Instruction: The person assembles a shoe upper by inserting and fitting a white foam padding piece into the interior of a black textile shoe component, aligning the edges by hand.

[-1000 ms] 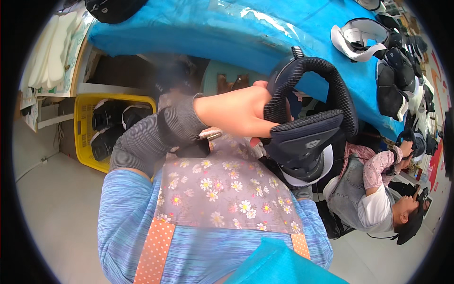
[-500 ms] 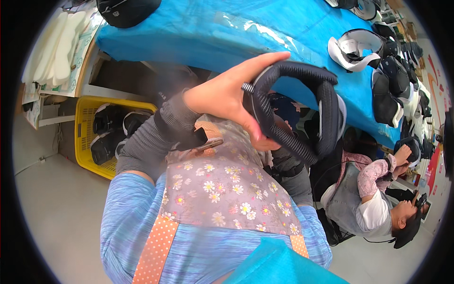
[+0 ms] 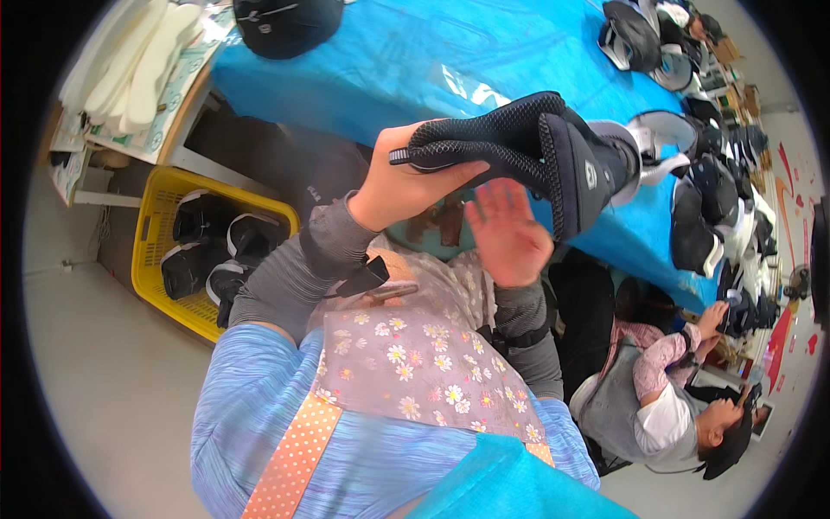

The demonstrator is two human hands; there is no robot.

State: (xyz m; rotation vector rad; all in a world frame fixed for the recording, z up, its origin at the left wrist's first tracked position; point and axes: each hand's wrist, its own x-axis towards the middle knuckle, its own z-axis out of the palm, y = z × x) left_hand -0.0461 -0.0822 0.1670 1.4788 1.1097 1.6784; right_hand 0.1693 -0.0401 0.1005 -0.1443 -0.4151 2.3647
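Right hand (image 3: 516, 240) blurred — left hand (image 3: 392, 180) partly hidden by the shoe (image 3: 595, 169) — dark item (image 3: 290, 26) cut off at top edge

My left hand (image 3: 399, 182) grips the heel end of the shoe (image 3: 581, 164), thumb (image 3: 462, 176) along its near side; my left forearm (image 3: 290, 277) slants up toward the shoe from its left; my right hand (image 3: 514, 238) is empty on the shoe's near side, fingers (image 3: 501, 197) spread.

The shoe (image 3: 553, 156) has rough mesh cloth; glossy plastic covers the desk (image 3: 389, 73); near the desk is a plastic basket (image 3: 150, 255).
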